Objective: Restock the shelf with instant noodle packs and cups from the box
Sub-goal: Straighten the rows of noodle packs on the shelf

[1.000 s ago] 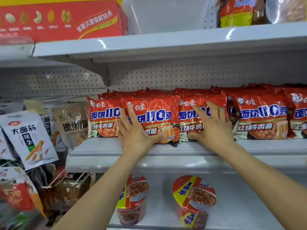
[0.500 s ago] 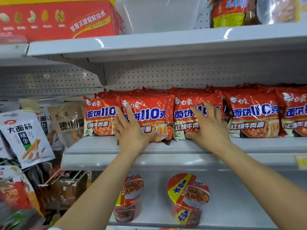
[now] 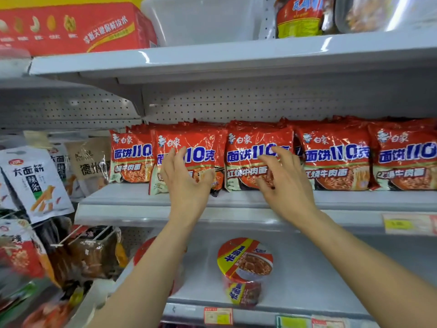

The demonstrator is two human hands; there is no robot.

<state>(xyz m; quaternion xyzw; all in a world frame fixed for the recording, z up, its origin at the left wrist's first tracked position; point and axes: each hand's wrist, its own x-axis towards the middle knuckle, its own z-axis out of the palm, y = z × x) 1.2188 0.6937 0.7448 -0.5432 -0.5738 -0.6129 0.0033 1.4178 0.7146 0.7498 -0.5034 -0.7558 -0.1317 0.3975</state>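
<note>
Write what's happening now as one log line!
left hand: open at noodle pack | right hand: open at next pack | noodle cup: lower shelf

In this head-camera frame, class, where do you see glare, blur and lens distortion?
Head view: glare streaks the upper shelf edge and the noodle packs; the hanging snack bags at lower left are motion-blurred; shelf lines bow from the wide-angle lens.

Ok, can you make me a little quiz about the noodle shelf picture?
1. True or false: both hands are in front of the red noodle packs.
2. Where is the noodle cup? A) shelf above the packs B) shelf below the packs C) in a hand
3. Fill in: the left hand is holding ____.

Key: 1 true, the right hand too. 2 B. 3 nothing.
</note>
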